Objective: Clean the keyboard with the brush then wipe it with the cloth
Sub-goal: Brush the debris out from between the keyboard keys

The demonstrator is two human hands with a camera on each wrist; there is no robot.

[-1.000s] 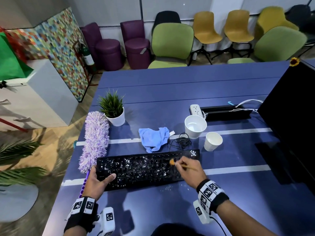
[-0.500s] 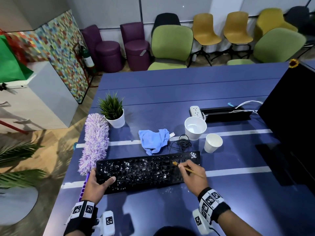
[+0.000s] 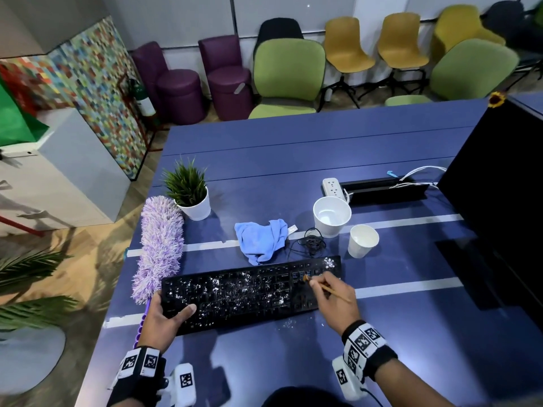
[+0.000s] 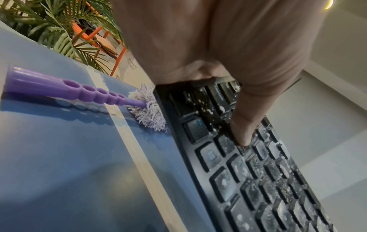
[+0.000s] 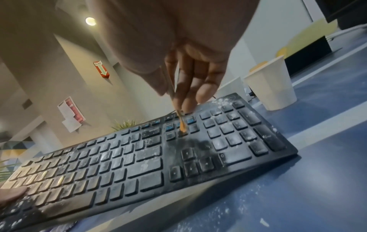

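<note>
A black keyboard [image 3: 249,292] speckled with white dust lies on the blue table [image 3: 293,160]. My left hand [image 3: 164,317] grips its left end, thumb on the keys [image 4: 241,133] and fingers round the edge. My right hand [image 3: 329,292] pinches a thin wooden brush [image 3: 326,287]; its orange bristle tip [image 5: 181,125] touches the keys left of the number pad. A crumpled blue cloth [image 3: 261,239] lies just behind the keyboard.
A purple fluffy duster [image 3: 160,245] lies left of the keyboard, its handle [image 4: 65,89] near my left wrist. Behind are a potted plant [image 3: 191,192], a white tub [image 3: 332,215], a paper cup [image 3: 363,240], a coiled cable [image 3: 311,242], a power strip [image 3: 333,186] and a black monitor [image 3: 505,195].
My right hand has carried the brush rightward along the keyboard's upper rows toward the number pad. The left hand has kept its hold on the left end.
</note>
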